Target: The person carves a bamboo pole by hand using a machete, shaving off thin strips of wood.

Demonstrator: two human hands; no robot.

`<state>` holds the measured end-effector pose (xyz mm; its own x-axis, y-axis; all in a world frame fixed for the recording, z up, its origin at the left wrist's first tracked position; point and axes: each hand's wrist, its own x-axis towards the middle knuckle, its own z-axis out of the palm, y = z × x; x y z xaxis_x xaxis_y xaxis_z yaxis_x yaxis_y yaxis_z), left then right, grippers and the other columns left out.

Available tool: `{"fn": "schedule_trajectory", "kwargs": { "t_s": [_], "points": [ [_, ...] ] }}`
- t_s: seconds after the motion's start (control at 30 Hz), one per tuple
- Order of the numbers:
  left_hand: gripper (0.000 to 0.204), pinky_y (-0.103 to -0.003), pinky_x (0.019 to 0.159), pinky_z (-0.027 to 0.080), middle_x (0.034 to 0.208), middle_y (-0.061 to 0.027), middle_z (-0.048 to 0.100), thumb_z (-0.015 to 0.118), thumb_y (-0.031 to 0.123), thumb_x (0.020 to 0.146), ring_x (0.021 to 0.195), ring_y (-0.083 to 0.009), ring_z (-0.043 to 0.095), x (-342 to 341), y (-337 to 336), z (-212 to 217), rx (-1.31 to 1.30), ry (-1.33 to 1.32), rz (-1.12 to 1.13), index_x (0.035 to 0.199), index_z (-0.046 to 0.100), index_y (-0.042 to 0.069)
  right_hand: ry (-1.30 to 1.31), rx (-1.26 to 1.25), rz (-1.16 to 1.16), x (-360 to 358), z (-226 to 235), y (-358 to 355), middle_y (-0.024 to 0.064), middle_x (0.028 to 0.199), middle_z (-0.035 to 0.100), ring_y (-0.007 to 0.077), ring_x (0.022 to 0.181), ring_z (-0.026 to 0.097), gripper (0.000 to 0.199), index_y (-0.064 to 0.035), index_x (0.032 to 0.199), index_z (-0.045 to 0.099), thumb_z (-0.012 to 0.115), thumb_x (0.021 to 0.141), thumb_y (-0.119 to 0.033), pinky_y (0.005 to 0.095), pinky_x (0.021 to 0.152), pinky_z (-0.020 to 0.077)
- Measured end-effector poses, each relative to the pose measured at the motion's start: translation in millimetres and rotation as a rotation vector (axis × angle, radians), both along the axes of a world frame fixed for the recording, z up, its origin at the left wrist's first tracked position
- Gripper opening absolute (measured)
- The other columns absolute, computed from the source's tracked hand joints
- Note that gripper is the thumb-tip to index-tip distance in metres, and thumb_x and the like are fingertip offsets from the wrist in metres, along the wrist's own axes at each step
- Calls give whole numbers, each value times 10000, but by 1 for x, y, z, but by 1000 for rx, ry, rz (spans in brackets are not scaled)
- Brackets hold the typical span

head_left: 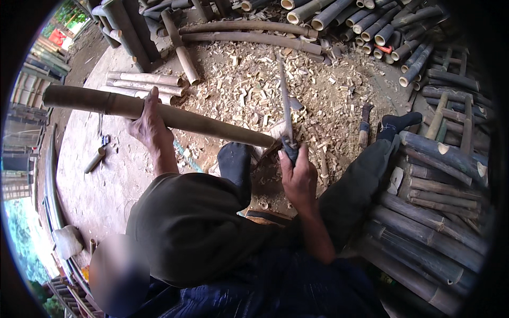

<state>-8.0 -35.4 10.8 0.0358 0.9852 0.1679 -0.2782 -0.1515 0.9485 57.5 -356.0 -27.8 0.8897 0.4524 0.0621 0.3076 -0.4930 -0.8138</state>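
Note:
My left hand (150,127) is wrapped round a thick brown bamboo pole (212,125) near its middle. The pole slants from the upper left down to the right, its right end beside my right hand. In my right hand (300,180) is a long-bladed knife (285,98), gripped by its dark wrapped handle. Its narrow blade points away from me and passes close to the pole's right end; I cannot tell whether they touch. Just below that end is a foot in a dark sock (234,167). A pale block partly shows behind the pole's tip.
Wood chips (238,85) cover the ground ahead. Another knife (365,124) lies on them to the right, near my other foot (400,124). Cut bamboo (379,26) is piled at the far right, with more poles (424,233) nearer. Short bamboo pieces (143,84) lie at the left.

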Motion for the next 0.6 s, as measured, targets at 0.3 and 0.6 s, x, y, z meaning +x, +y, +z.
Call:
{"fn": "schedule_trajectory", "kwargs": {
  "t_s": [0.3, 0.6],
  "points": [
    [499, -302, 775, 537, 1036, -124, 647, 854, 78, 791, 870, -164, 636, 12, -14, -7, 61, 50, -48, 1160, 550, -64, 208, -486, 33, -10, -105, -26, 290, 874, 686, 475, 841, 681, 483, -17, 1261, 495, 549, 1002, -422, 560, 730, 527],
    [481, -327, 788, 580, 997, -135, 657, 821, -21, 776, 854, -208, 679, 8, -11, 4, -2, -126, -168, 1167, 543, -41, 72, -513, 36, -2, -106, -10, 227, 806, 701, 428, 750, 701, 470, -12, 1279, 482, 597, 988, -362, 525, 635, 545]
  ]
}}
